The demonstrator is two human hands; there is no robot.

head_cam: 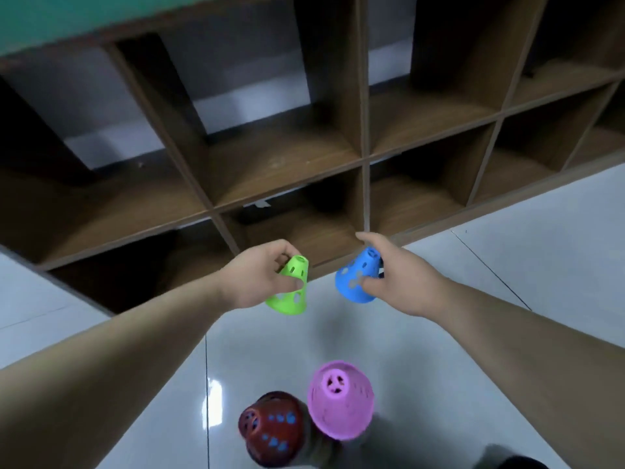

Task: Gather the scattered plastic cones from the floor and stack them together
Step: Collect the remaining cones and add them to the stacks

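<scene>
Above a glossy white tiled floor [507,282], two bare hands each hold one perforated plastic cone, side by side but apart. The left hand [260,275] grips a lime green plastic cone [292,292]. Its thumb lies across the cone's side and its fingers curl round the back near the narrow top. The wide rim points down. The right hand [402,282] grips a bright blue plastic cone [355,282] with the thumb pressed on its side and the fingers wrapped behind. This cone's narrow end also points up.

Lower down, nearer the viewer, a pink plastic cone [340,401] shows its narrow top to the camera. A dark red plastic cone [270,428] sits just beside it, with blue showing through its holes. Both are blurred, and it is unclear how they rest.

Behind the hands stands a brown wooden cubby shelf [287,157] with square open compartments, and above it is a strip of teal wall [67,15]. Both forearms are bare and reach forward from the lower corners, angling towards each other.
</scene>
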